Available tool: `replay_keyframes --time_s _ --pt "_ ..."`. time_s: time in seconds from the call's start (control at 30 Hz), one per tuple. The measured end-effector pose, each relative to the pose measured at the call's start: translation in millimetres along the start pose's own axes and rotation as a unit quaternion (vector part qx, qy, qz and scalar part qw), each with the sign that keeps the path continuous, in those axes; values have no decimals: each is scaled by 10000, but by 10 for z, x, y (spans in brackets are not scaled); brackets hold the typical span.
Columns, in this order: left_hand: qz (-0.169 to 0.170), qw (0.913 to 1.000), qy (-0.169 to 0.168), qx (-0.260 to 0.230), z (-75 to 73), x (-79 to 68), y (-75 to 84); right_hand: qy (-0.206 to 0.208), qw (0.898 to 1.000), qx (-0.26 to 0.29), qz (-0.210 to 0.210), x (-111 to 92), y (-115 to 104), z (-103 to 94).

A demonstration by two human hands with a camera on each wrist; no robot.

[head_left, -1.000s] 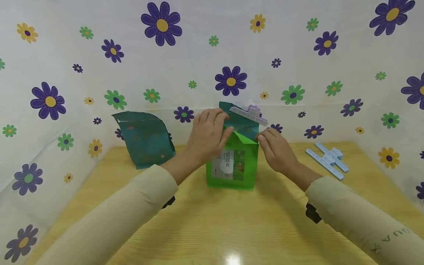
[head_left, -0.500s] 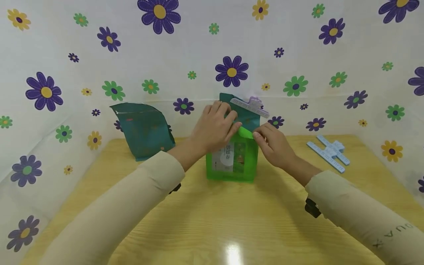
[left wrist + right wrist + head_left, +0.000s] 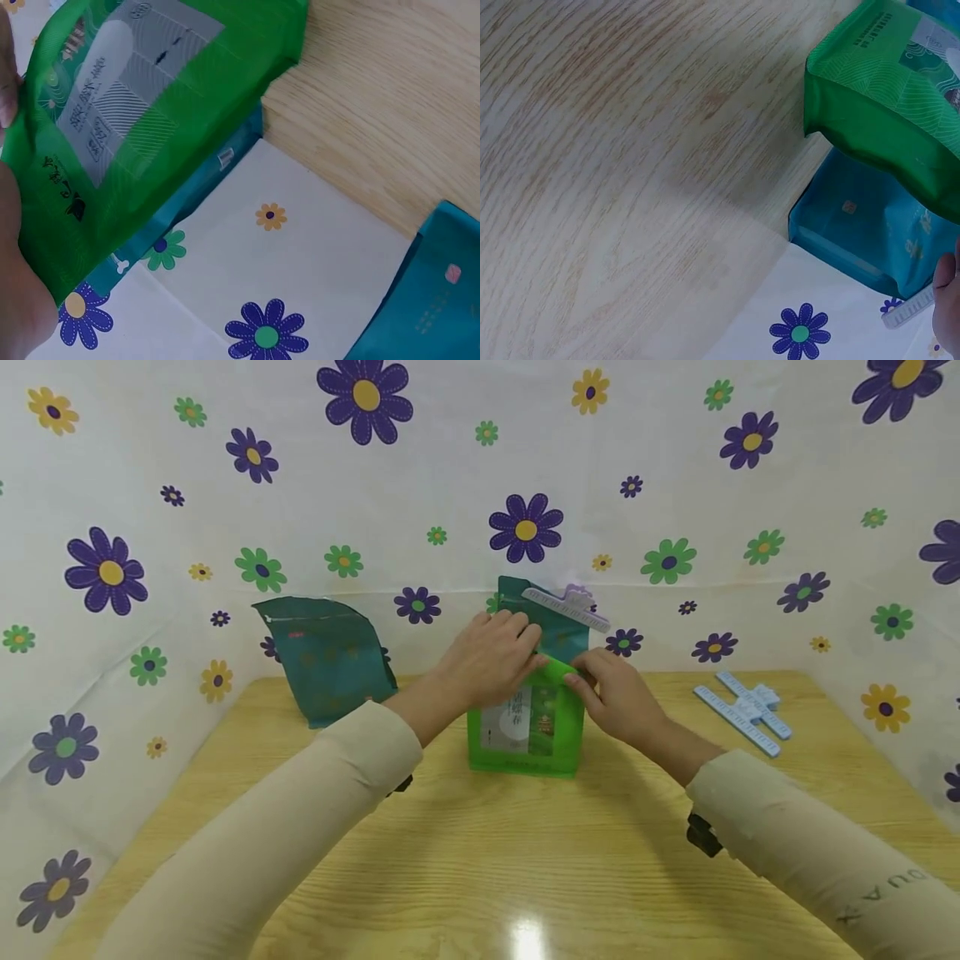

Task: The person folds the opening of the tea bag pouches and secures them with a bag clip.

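A bright green tea bag (image 3: pixel 566 735) with a grey label stands upright on the table in the head view. Its top edge is folded over. My left hand (image 3: pixel 491 656) grips the fold from the left, covering that upper corner. At the right end of the fold, my right hand (image 3: pixel 618 693) pinches the edge between thumb and fingers. Close behind stands a teal bag (image 3: pixel 551 631), its top held by a lilac bag clip (image 3: pixel 566 608). In the left wrist view the green bag (image 3: pixel 165 142) overlaps the teal one.
Another teal bag (image 3: pixel 326 652), unclipped at the top, stands to the left. Light blue bag clips (image 3: pixel 742 714) lie on the wooden table (image 3: pixel 480 860) at the right. A flower-patterned white cloth (image 3: pixel 450 460) encloses the back and sides.
The green bag's raised top has been folded down flat. My left hand has shifted right along it, and my right hand has moved slightly inward at the corner. The head view has tilted a little.
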State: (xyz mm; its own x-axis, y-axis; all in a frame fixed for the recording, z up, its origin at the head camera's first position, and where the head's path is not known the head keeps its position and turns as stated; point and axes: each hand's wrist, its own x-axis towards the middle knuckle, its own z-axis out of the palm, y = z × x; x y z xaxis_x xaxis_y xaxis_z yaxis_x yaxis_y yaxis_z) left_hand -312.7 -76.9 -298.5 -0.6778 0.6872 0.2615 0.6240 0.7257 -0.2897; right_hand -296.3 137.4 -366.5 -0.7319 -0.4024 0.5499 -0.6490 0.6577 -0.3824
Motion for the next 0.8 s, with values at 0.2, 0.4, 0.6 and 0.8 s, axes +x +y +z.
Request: replay_keyframes --time_s 0.2,0.4,0.6,0.8 --pt "-189 9985 -448 -255 -21 49 47 210 9995 -234 80 20 -11 39" --pt "-378 9972 -513 -397 -19 75 65 347 9981 -475 204 27 -34 13" --pt "-278 9979 -544 -236 16 56 62 272 9978 -598 75 -28 30 -23" --pt "-189 9985 -467 -204 34 46 66 81 9979 -624 181 -119 171 -157"
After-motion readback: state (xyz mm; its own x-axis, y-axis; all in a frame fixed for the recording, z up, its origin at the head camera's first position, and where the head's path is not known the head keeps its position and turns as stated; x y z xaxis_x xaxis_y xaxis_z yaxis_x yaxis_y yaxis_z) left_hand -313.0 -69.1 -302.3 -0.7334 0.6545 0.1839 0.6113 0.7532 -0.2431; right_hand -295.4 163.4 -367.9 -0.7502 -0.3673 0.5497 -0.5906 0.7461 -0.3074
